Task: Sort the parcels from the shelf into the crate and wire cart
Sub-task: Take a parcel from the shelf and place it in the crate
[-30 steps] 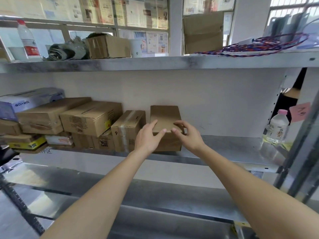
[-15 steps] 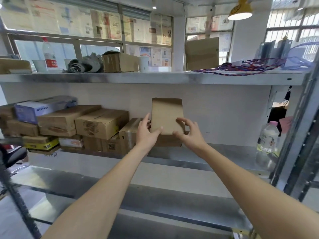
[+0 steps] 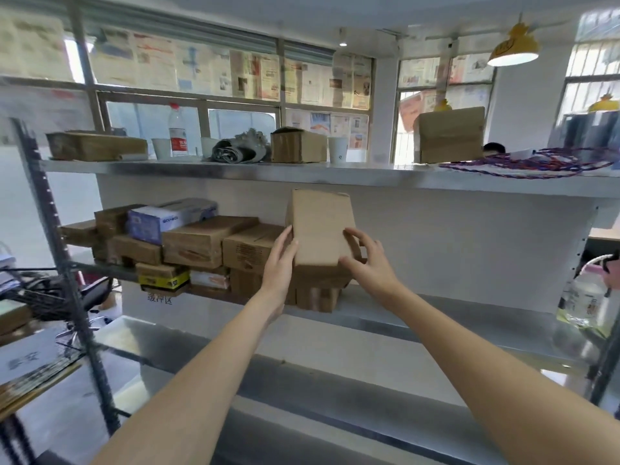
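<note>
At the rack [image 3: 335,177], middle tier, one parcel is being taken off; neither crate nor wire cart can be identified with certainty in this view, though dark wire mesh [image 3: 37,290] shows left of the rack's left upright. Largest item is the rack itself, three metal tiers visible. Its top tier carries boxes, a bottle [image 3: 177,132], cups and a coil of cord [image 3: 526,162]. On the middle tier, a stack [image 3: 174,243] of roughly a dozen cardboard parcels sits at the left half, unsorted; the right half is bare metal apart from a bottle at the far right end. A brown box [image 3: 320,229] is held upright and raised above the stack's right end, its lower edge just over another carton [image 3: 315,292] resting on the tier. The left hand [image 3: 278,260] presses the box's left side with fingers extended along it; the right hand [image 3: 367,258] grips the lower right corner, fingers curled over the front face. Assessment: the task is at an early stage. One parcel is lifted but not yet delivered, and the whole stack remains to be sorted.
</note>
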Demonstrator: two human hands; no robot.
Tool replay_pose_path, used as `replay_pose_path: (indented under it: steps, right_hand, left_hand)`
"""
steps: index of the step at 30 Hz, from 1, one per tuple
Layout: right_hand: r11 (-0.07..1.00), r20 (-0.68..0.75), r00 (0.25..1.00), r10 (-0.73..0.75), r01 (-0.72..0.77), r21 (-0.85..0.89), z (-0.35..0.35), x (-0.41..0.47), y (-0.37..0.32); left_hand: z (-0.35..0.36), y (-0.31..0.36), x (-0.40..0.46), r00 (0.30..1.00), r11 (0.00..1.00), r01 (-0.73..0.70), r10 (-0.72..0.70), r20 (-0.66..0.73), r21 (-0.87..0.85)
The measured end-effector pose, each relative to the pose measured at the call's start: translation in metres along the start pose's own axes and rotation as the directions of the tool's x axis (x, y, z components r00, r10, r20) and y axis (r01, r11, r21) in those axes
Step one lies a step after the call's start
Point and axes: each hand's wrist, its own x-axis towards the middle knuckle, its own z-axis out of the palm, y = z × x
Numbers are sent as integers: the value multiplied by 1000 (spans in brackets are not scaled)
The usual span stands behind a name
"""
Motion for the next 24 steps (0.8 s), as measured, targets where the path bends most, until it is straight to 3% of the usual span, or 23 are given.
replay_pose_path:
  steps: [12,16,20,24]
  right_hand:
    - [992,211,970,-124,120,34,155,-7,-97]
    - [987,297,941,-162,154,51,215,-19,-135]
    - [985,345,923,-173,156,77,274,-33,-175]
    - [979,404,900,-161,95,179,330,-50,-211]
  left_hand:
    - [-187,61,-55,982,981,6,31,-185,195]
    - [-246,74,-81,949,958,-32,118,-291,284]
    - [-306,87,-108,891,973,-46,142,-431,226]
    - [-359,98,-130,874,975,-65,159,-459,215]
